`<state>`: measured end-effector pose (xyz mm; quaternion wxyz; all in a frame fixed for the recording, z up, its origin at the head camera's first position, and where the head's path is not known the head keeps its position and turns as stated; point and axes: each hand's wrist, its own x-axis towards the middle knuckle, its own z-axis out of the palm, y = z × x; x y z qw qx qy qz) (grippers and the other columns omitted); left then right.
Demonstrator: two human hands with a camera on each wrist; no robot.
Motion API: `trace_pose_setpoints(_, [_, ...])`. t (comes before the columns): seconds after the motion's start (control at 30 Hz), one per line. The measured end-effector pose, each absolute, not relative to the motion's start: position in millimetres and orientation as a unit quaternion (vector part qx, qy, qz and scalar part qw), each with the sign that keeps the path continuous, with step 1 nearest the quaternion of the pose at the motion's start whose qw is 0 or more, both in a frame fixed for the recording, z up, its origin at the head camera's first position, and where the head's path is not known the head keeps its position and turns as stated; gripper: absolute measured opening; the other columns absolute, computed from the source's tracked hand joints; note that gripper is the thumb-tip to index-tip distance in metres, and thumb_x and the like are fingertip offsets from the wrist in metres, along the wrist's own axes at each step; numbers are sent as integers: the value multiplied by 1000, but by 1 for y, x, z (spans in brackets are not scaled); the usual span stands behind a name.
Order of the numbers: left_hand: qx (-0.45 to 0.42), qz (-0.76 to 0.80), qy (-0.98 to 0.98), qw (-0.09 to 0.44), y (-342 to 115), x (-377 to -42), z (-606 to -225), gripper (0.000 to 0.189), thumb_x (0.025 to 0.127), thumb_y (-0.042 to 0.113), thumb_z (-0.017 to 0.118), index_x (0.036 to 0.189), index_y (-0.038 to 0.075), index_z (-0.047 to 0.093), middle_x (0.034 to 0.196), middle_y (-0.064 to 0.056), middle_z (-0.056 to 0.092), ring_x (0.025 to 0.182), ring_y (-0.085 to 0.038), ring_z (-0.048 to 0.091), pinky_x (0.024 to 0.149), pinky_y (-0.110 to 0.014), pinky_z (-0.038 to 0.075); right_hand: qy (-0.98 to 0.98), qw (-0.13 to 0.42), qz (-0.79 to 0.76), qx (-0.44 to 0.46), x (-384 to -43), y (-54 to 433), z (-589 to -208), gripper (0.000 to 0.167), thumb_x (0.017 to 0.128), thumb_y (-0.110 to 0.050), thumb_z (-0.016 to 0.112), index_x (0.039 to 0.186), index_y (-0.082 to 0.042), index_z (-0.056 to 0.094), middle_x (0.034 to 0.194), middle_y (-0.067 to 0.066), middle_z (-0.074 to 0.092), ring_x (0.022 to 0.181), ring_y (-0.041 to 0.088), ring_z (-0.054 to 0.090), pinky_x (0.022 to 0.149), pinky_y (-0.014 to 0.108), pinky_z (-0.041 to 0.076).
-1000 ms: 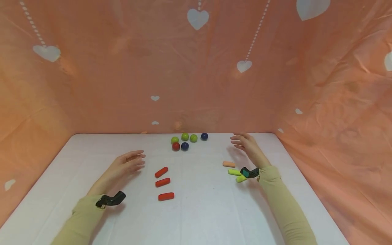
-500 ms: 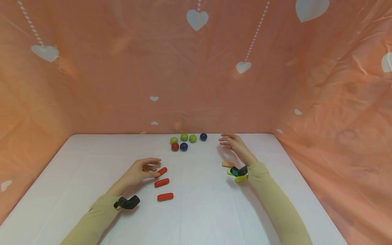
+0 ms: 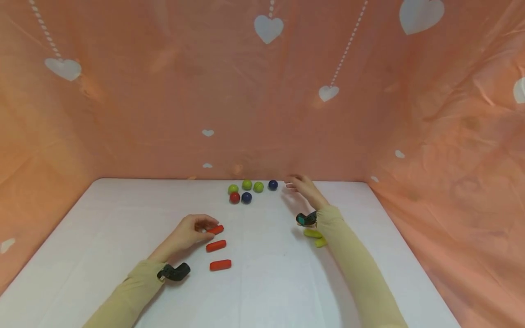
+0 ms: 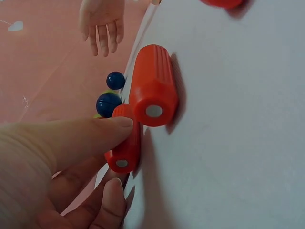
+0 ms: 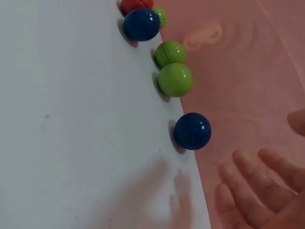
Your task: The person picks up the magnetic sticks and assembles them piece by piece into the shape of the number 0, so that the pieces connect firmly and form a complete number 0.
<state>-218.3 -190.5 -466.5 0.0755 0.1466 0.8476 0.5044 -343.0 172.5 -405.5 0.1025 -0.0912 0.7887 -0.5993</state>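
My left hand (image 3: pixel 189 231) is at the farthest of three red rods (image 3: pixel 217 229), thumb on its near side and fingers on the far side, pinching it. The left wrist view shows the thumb across this ridged, stubby rod (image 4: pixel 123 152), which has a silvery disc in its end. Nearer my body lie the second red rod (image 3: pixel 216 246) and the third (image 3: pixel 220 265). At the back, my right hand (image 3: pixel 304 189) hovers with fingers extended, holding nothing. Just left of its fingertips sits a shiny dark blue ball (image 3: pixel 273 185), apart from them in the right wrist view.
Left of that ball are several more: green balls (image 3: pixel 258 187), a red ball (image 3: pixel 234 197) and another blue ball (image 3: pixel 246 197). Yellow-green rods (image 3: pixel 313 233) lie below my right forearm. The white table (image 3: pixel 262 282) ends at an orange cloth backdrop (image 3: pixel 262 114).
My left hand has moved right to the farthest red rod, and its thumb and fingers have closed on it. My right hand has moved left towards the blue ball; its wrist now covers the orange rod.
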Motion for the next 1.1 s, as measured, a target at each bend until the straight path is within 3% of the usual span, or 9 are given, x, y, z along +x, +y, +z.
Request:
trace_pose_setpoints(0.1, [149,505,847,74,-192,-218,-467,31,84,8,73,115,7,66,107,-1,65,92,-23,55,76,-28,51,800,95,-583,-108,-351,168,-408,49,100,-20,50,140,5,38,137,25,44,122,40,46,104,51,36])
trace_pose_setpoints(0.4, [152,519,837,79,-191,-216,-467,31,85,8,72,116,7,66,111,-3,64,97,-23,55,81,-29,51,824,66,-537,-168,-368,159,-423,57,89,-2,63,140,4,37,136,25,46,126,39,43,105,48,37])
trace_pose_setpoints(0.73, [135,525,836,81,-191,-215,-467,28,86,7,71,113,9,68,109,-2,64,94,-23,53,76,-28,50,839,80,-509,-175,-372,142,-440,56,89,3,62,141,0,40,141,18,42,128,35,41,106,43,36])
trace_pose_setpoints(1.1, [145,514,843,73,-192,-213,-469,27,85,7,71,112,10,68,108,-2,65,90,-23,53,72,-27,50,855,49,-483,-181,-375,133,-452,39,87,8,59,126,8,52,125,24,54,112,37,53,97,41,45])
